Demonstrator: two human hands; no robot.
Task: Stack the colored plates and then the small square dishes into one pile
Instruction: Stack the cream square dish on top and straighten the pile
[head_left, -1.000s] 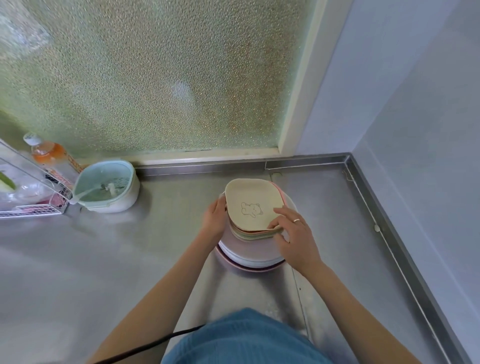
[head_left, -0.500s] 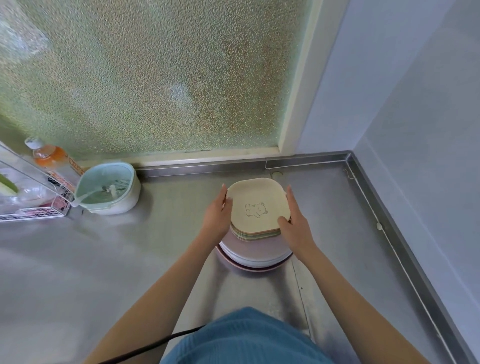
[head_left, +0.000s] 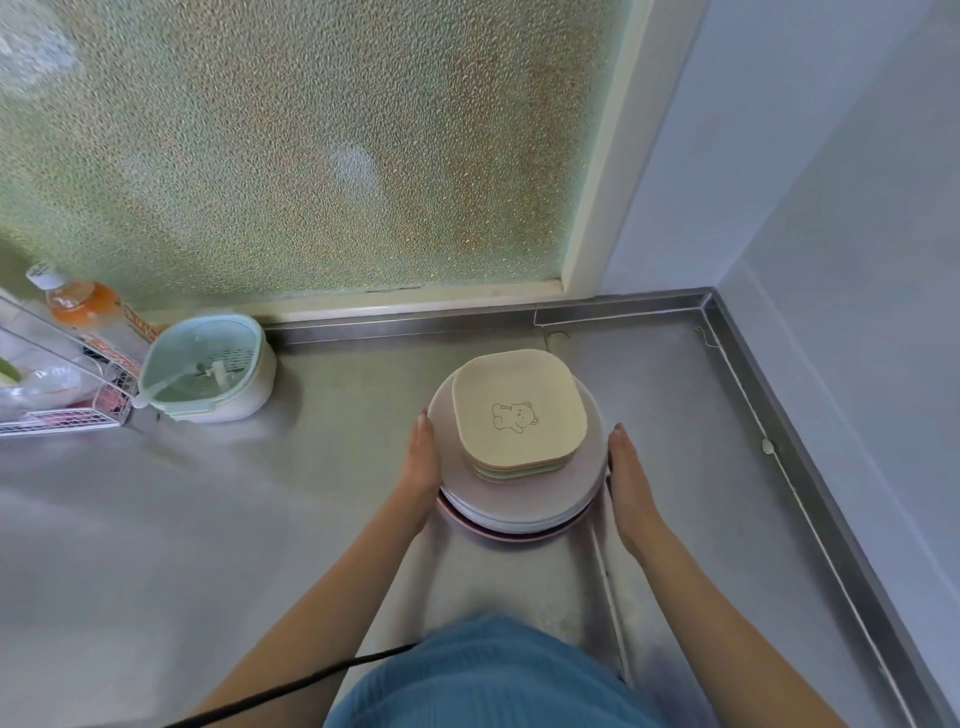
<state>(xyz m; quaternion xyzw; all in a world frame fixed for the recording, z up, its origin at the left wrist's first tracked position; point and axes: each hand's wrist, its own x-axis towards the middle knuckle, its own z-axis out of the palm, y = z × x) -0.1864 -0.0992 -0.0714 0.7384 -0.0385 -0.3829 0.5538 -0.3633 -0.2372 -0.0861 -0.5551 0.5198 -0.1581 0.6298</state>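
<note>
Plate pile (head_left: 519, 499), strainer basket (head_left: 208, 371) far left, nothing between

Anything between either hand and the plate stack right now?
Nothing visible. The left hand lies flat against the left edge of the plate stack, the right hand at its right edge. The square dishes sit on top, clear of both.

This was a home kitchen. A stainless steel surface (head_left: 208, 519) with a raised rim ran into a corner below a frosted glass window (head_left: 291, 145). A mint strainer basket (head_left: 208, 371), a wire rack (head_left: 62, 410) and an orange-filled bottle (head_left: 78, 301) stood at the left, with stacked plates (head_left: 519, 499) nearby.
</note>
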